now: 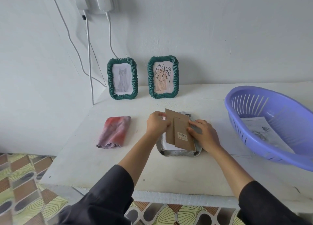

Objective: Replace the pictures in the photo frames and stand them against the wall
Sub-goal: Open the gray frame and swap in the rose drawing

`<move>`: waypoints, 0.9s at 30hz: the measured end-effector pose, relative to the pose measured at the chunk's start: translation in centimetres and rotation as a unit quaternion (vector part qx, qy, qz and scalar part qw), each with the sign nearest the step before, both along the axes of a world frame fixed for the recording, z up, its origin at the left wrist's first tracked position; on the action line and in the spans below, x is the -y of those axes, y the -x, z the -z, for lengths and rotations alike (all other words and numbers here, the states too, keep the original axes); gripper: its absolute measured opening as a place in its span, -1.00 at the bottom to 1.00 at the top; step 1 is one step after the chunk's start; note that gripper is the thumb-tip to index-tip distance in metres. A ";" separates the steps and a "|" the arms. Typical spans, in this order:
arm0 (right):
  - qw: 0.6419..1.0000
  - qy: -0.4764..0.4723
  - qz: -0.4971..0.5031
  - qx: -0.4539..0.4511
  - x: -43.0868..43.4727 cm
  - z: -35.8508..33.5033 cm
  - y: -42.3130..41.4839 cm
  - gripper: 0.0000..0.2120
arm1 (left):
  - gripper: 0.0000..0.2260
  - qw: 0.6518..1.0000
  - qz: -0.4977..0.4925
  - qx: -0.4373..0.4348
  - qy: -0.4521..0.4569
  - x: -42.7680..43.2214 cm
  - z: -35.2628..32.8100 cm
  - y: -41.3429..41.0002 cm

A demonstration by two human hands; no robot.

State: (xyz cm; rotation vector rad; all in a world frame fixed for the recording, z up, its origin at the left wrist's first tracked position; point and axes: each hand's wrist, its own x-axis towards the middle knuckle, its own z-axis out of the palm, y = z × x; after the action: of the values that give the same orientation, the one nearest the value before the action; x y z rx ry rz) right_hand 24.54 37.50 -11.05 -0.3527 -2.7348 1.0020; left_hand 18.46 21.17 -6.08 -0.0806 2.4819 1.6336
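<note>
Dark sleeves [105,191] enter over the near edge of the tabletop [169,174], and both forearms reach to its middle. A face-down frame [177,153] lies flat there, grey back uppermost. The brown backing board [171,122], which carries a stand flap and a label, sits over it, skewed to the opening and apparently not seated.

The left hand [157,124] pinches the board's left edge with curled fingers. The right hand [205,136] holds the right edge, with thumb and bent fingertips on the card. A white sheet [166,146] shows under the board at the near-left corner of the opening.

Handling, as judged:
- The board is thin card, light and fairly stiff, but it will crease. Grip it by opposite long edges, not by the flap.
- The sheet is limp paper and may slide while the board is being seated.
- The frame looks rigid. Lift it by the outer rim and treat any glazing as fragile.

A cat frame [122,79] and a leaf frame [163,77] stand near each other at the far edge, against the wall. A folded cloth [113,131] lies toward the left edge. A purple basket [277,148] at the right edge holds printed sheets.
</note>
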 end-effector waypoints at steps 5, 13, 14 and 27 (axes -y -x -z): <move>1.000 0.017 -0.008 -0.001 0.0 -0.2 -0.3 -0.63 | -0.70 0.999 -0.004 -0.007 -0.053 1.1 -1.2 0.7; 0.999 0.009 -0.022 0.027 0.1 -0.2 -0.5 -0.64 | -0.70 0.992 -0.125 -0.023 0.019 9.0 -1.8 3.4; 0.999 0.008 -0.021 0.026 0.2 -0.3 -0.5 -0.64 | -0.70 0.992 -0.122 -0.017 0.028 9.2 -1.5 3.2; 0.999 0.002 -0.016 0.030 0.3 -0.6 -0.7 -0.64 | -0.75 0.964 -0.066 -0.061 0.250 7.6 0.5 1.6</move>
State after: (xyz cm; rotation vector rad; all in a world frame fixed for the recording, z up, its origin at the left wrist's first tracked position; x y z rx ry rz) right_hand 25.26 37.15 -10.48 -0.3447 -2.8009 1.0220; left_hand 16.83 13.53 -6.56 -0.2189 2.9834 1.0360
